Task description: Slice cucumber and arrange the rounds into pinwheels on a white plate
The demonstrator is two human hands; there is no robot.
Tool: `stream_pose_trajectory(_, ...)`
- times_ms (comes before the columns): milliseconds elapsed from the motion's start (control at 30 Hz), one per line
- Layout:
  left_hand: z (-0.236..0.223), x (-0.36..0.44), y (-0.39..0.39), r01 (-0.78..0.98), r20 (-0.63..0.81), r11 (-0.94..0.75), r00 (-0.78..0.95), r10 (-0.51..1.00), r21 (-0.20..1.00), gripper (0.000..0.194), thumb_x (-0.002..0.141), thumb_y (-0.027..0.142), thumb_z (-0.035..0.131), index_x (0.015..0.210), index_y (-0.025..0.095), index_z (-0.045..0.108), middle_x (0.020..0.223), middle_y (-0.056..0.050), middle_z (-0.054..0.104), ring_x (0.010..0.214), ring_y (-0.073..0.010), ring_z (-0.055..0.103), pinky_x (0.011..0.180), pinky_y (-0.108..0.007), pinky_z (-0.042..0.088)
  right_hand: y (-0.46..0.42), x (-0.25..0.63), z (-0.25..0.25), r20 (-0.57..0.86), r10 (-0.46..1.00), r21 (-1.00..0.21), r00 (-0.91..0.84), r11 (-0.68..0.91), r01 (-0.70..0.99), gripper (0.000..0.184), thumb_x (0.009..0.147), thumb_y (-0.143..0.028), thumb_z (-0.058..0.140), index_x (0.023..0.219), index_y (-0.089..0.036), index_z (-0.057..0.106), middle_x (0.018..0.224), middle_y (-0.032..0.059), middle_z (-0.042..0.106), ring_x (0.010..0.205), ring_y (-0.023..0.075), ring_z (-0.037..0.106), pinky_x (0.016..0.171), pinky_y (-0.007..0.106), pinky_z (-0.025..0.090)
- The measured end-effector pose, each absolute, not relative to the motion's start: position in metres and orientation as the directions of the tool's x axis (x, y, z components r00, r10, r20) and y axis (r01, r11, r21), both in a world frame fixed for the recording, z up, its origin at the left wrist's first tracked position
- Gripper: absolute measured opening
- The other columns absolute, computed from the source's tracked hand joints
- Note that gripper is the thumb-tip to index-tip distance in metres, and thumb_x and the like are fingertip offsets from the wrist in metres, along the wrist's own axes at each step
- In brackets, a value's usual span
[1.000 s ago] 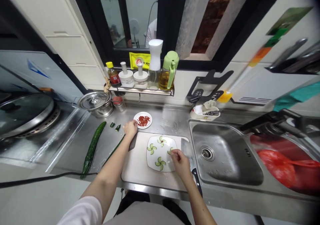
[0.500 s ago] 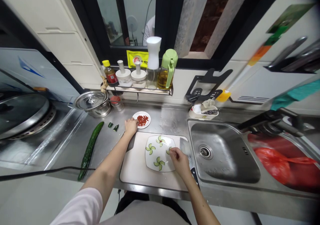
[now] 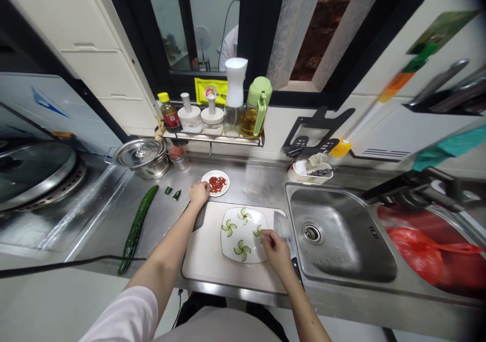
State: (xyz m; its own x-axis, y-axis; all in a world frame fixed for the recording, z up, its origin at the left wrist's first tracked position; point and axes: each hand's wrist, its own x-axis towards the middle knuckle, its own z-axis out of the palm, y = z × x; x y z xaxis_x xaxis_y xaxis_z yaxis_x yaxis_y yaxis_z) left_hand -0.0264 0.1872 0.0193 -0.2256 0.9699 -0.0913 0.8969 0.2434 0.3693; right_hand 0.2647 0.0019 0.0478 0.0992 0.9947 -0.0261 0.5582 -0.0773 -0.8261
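Note:
My left hand (image 3: 199,193) lies at the left edge of a small white plate (image 3: 225,192), its fingers closed over the rim. Red dried berries (image 3: 217,183), probably goji, are heaped on that plate. My right hand (image 3: 276,247) is at the right edge of a squarish white plate (image 3: 232,251), thumb and fingers pinched together beside a cucumber-slice pinwheel (image 3: 257,230). Whatever is in the pinch is too small to make out. Several such pinwheels sit on the plate, the top one (image 3: 244,215) with red at its centre. Under the plate is a cutting board (image 3: 205,266).
A knife (image 3: 296,270) lies at the board's right, beside the sink (image 3: 341,236). To the left are a whole cucumber (image 3: 137,228), cucumber pieces (image 3: 176,195) and a lidded steel pot (image 3: 142,157). A shelf of seasoning jars (image 3: 212,122) hangs behind.
My right hand has shifted slightly down and right from the right-hand pinwheel, which shows more now. My left hand stays at the small plate; the camera view moves a little.

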Motion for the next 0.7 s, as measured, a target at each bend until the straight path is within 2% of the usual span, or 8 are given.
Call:
stream_pose_trajectory(100,0.022,-0.025,0.185,0.694,-0.106,0.343,-0.362,0.926,0.633,0.013,0.079,0.028,0.060,0.084,0.021,0.071,0.094,-0.009,0.070,0.096,-0.0258,0.062,0.087,-0.038,0.040,0.002,0.265,0.048,-0.028,0.994,-0.830,0.104,-0.081,0.551,0.039,0.083,-0.052,0.048,0.082,-0.019,0.067,0.059,0.0010,0.057,0.055,0.0158,0.051,0.056,0.027,0.039)
stream_pose_trajectory(167,0.026,-0.020,0.184,0.415,-0.173,0.357,-0.418,0.892,0.837,0.011,0.075,0.027,0.063,0.080,0.019,0.070,0.085,-0.007,0.070,0.089,-0.0225,0.063,0.083,-0.034,0.043,0.002,0.263,0.049,-0.029,0.994,-0.835,0.105,-0.082,0.544,0.039,0.082,-0.054,0.049,0.080,-0.019,0.067,0.057,0.0005,0.056,0.054,0.0156,0.049,0.055,0.027,0.038)
stream_pose_trajectory(233,0.031,-0.012,0.181,0.175,-0.235,0.333,-0.421,0.876,0.927,0.013,0.073,0.027,0.065,0.079,0.017,0.068,0.080,-0.006,0.070,0.081,-0.0186,0.064,0.078,-0.029,0.045,0.004,0.260,0.049,-0.028,0.994,-0.839,0.107,-0.082,0.538,0.040,0.082,-0.056,0.049,0.079,-0.019,0.067,0.055,-0.0005,0.054,0.053,0.0154,0.048,0.054,0.026,0.037)
stream_pose_trajectory(333,0.044,0.004,0.171,0.039,-0.273,0.311,-0.384,0.882,0.950,0.020,0.071,0.033,0.068,0.081,0.016,0.068,0.079,-0.006,0.071,0.073,-0.0150,0.064,0.070,-0.025,0.047,0.009,0.255,0.051,-0.019,0.994,-0.848,0.108,-0.074,0.525,0.039,0.081,-0.056,0.051,0.078,-0.020,0.066,0.054,-0.0017,0.052,0.052,0.0148,0.046,0.053,0.026,0.037)
stream_pose_trajectory(400,0.054,0.016,0.160,-0.157,-0.339,0.303,-0.313,0.887,0.940,0.027,0.064,0.036,0.074,0.081,0.016,0.069,0.075,-0.004,0.070,0.067,-0.0135,0.062,0.065,-0.024,0.045,0.015,0.251,0.057,-0.015,0.995,-0.857,0.098,-0.063,0.511,0.037,0.081,-0.054,0.052,0.077,-0.020,0.065,0.055,-0.0013,0.053,0.053,0.0144,0.047,0.054,0.026,0.038)
stream_pose_trajectory(467,0.066,0.027,0.146,-0.249,-0.344,0.282,-0.255,0.904,0.927,0.030,0.059,0.036,0.079,0.080,0.016,0.070,0.071,-0.003,0.069,0.064,-0.0118,0.059,0.062,-0.022,0.043,0.023,0.248,0.069,-0.005,0.997,-0.870,0.077,-0.042,0.492,0.035,0.082,-0.051,0.052,0.079,-0.019,0.065,0.060,0.0000,0.057,0.056,0.0146,0.049,0.055,0.025,0.039)
stream_pose_trajectory(567,0.083,0.042,0.121,-0.284,-0.282,0.222,-0.193,0.940,0.933,0.032,0.059,0.037,0.080,0.081,0.017,0.071,0.074,-0.002,0.069,0.067,-0.0112,0.058,0.064,-0.021,0.042,0.038,0.242,0.091,0.043,0.997,-0.887,0.059,0.012,0.461,0.032,0.083,-0.048,0.053,0.084,-0.019,0.066,0.062,0.0000,0.057,0.058,0.0144,0.049,0.057,0.025,0.039)
stream_pose_trajectory(700,0.101,0.060,0.091,-0.184,-0.130,0.107,-0.118,0.984,0.977,0.027,0.066,0.039,0.075,0.081,0.017,0.069,0.082,-0.004,0.070,0.074,-0.0129,0.059,0.067,-0.022,0.044,0.055,0.233,0.119,0.110,0.994,-0.903,0.015,0.094,0.419,0.030,0.083,-0.045,0.054,0.090,-0.019,0.068,0.072,0.0021,0.063,0.063,0.0142,0.051,0.061,0.025,0.042)
